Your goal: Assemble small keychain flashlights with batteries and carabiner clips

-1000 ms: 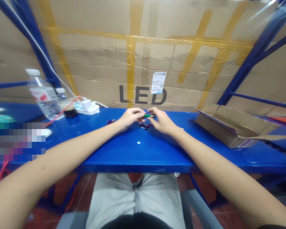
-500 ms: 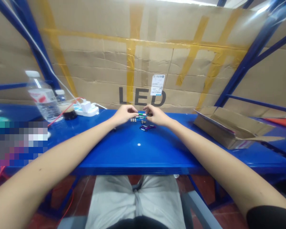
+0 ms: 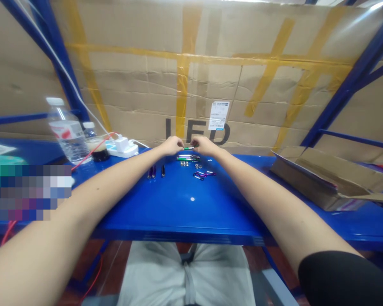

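Observation:
Both hands hold a slim green pen (image 3: 189, 148) level above the far part of the blue table (image 3: 178, 212). My left hand (image 3: 172, 146) pinches its left end, and my right hand (image 3: 204, 145) pinches its right end. Just beneath them lie several green and silver pens (image 3: 187, 158) side by side. Nearer me are small metal pieces (image 3: 184, 163) in a tight group, with a few more (image 3: 198, 166) to their right. Purple carabiner-like clips (image 3: 204, 174) lie closer still. Dark slim barrels (image 3: 152, 172) rest by my left forearm, with another (image 3: 163, 171) beside them.
At the right stands an open cardboard box (image 3: 306, 178). A water bottle (image 3: 67, 131), a smaller bottle of dark liquid (image 3: 99, 153) and a white power strip (image 3: 123, 147) stand at the left. A large cardboard sheet (image 3: 140, 93) walls off the back.
Both hands have moved away from me with the green pen, uncovering the pens beneath and the dark barrels at the left. The view has shifted slightly left.

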Motion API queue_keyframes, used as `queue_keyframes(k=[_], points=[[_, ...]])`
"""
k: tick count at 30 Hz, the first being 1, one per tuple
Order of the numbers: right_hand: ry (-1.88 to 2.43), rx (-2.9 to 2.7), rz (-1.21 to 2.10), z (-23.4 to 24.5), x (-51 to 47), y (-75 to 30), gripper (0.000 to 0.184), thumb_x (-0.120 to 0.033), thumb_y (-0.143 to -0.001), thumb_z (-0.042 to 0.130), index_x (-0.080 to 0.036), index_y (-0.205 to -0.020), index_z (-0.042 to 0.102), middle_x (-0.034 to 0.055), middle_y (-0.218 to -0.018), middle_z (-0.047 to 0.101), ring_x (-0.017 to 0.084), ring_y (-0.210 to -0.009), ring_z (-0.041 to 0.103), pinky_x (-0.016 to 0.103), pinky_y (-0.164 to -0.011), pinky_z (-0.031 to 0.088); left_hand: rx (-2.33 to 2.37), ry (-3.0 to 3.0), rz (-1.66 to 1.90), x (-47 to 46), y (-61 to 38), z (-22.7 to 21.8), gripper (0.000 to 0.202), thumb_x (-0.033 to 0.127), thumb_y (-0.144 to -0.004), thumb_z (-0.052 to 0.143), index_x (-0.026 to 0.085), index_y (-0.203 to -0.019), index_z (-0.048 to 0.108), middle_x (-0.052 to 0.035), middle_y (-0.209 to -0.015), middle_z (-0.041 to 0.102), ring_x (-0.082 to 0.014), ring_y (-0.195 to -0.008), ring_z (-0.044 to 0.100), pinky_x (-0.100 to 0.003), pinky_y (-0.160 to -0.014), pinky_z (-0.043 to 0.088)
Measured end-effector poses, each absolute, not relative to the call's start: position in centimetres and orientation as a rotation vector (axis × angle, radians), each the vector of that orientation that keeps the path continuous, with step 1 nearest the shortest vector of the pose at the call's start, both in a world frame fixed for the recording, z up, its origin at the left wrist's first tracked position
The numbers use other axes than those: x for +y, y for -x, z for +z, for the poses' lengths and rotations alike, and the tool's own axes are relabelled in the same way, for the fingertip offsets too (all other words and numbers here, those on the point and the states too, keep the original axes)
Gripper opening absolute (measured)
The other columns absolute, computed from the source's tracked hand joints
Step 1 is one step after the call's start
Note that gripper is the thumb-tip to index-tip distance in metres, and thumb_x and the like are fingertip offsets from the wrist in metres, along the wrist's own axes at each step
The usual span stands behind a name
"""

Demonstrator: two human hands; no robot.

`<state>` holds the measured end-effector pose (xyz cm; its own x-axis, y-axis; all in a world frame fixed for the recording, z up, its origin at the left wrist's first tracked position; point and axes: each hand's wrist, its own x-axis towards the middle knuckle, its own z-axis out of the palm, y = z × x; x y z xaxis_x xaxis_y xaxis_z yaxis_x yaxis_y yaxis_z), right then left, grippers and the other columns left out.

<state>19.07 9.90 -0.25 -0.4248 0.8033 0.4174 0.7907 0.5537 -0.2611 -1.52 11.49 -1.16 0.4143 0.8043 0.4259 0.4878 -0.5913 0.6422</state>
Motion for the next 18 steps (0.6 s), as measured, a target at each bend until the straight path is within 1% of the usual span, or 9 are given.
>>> queue_keyframes(k=[3,6,9,14,18], points=[[1.344,-2.286,0.114,-0.6,11.7,-18.8,0.027,-0.006,-0.075,0.067,-0.013,-0.101,0.070,0.0118,-0.105,0.074,0.022,-0.097,0.067,0.031,-0.084,0.051,1.102,-2.121,0.976,13.2,1.2,-1.5,0.017,0.003,-0.057,0.073,0.020,-0.057,0.070,-0.0024,-0.055,0.059,-0.0187,-0.064,0.054,-0.028,-0.068,0.045],[1.401,-2.286,0.210,-1.1,12.7,-18.7,0.032,-0.005,-0.072,0.071,-0.013,-0.102,0.070,0.0115,-0.108,0.074,0.022,-0.098,0.067,0.030,-0.085,0.051,1.129,-2.055,0.859,14.3,1.1,-1.6,0.022,-0.002,-0.053,0.070,0.019,-0.053,0.068,-0.0003,-0.048,0.055,-0.0165,-0.058,0.051,-0.027,-0.064,0.044],[1.438,-2.293,0.281,-1.7,12.7,-18.5,0.030,-0.005,-0.071,0.070,-0.012,-0.100,0.071,0.0116,-0.105,0.074,0.021,-0.095,0.067,0.029,-0.082,0.051,1.154,-2.035,0.812,15.0,1.2,-1.6,0.023,-0.004,-0.052,0.069,0.019,-0.051,0.066,0.0013,-0.045,0.053,-0.0148,-0.054,0.049,-0.026,-0.062,0.044],[1.432,-2.316,0.361,-1.9,12.2,-18.3,0.020,-0.008,-0.074,0.068,-0.013,-0.094,0.072,0.0107,-0.100,0.075,0.020,-0.089,0.067,0.028,-0.077,0.052,1.167,-1.993,0.744,15.5,1.4,-1.7,0.025,-0.006,-0.050,0.066,0.019,-0.050,0.066,0.0018,-0.043,0.054,-0.0137,-0.050,0.047,-0.026,-0.059,0.043],[1.411,-2.322,0.476,-1.7,11.8,-18.6,0.021,-0.008,-0.076,0.068,-0.013,-0.095,0.072,0.0093,-0.100,0.076,0.019,-0.088,0.068,0.026,-0.078,0.052,1.125,-1.908,0.754,15.7,1.3,-1.7,0.025,-0.006,-0.052,0.063,0.019,-0.050,0.066,0.0021,-0.041,0.052,-0.0142,-0.051,0.049,-0.026,-0.060,0.044]])
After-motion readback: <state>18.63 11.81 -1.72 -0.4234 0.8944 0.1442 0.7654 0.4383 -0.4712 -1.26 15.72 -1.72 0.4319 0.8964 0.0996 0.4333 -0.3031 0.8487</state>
